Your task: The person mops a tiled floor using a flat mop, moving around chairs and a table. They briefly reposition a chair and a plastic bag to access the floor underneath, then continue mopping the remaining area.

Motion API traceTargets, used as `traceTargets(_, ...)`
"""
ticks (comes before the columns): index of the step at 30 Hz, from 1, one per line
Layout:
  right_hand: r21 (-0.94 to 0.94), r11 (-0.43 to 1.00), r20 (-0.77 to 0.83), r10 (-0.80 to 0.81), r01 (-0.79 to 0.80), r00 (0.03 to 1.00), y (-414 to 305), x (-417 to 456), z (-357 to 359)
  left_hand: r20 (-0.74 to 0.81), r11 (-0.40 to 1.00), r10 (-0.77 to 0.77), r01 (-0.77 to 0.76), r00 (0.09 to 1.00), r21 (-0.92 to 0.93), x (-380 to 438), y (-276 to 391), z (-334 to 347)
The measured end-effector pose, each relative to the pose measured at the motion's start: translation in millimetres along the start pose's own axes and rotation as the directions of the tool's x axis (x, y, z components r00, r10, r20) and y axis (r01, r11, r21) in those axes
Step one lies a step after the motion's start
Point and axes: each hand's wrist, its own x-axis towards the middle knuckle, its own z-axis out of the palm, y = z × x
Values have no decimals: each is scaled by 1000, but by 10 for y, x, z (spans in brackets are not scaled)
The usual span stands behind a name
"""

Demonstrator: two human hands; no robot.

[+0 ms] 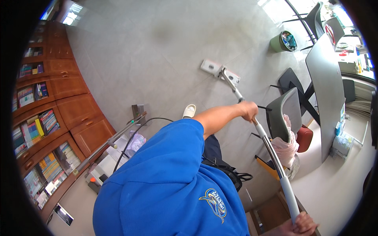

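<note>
My left hand (248,111) grips the middle of a flat mop's pole (273,155), which has silver and white sections. Around the pole's upper end, at the lower right, closes my right hand (304,223). The pole slants away from me to the white rectangular mop head (210,67), which rests on the grey tiled floor (127,53). A cream slipper (189,111) on one foot shows beside my blue sleeve (165,147). My other foot is hidden.
Wooden bookcases (73,76) line the left side. Near them lean a long-handled tool (100,149) and a dustpan-like piece (140,112). On the right stand a green waste bin (277,43), a grey chair (276,113) draped with pink cloth (285,150), and a table (323,65).
</note>
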Motion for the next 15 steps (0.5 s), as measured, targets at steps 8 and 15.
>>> traceTargets(8, -22, 987, -62, 156, -157, 986, 53, -238, -54, -273, 994, -106, 112, 956, 6, -65, -250, 490)
traceTargets(15, 224, 973, 397, -43, -51, 917, -31, -107, -518, -273, 982, -188, 187, 943, -31, -801, -51, 593)
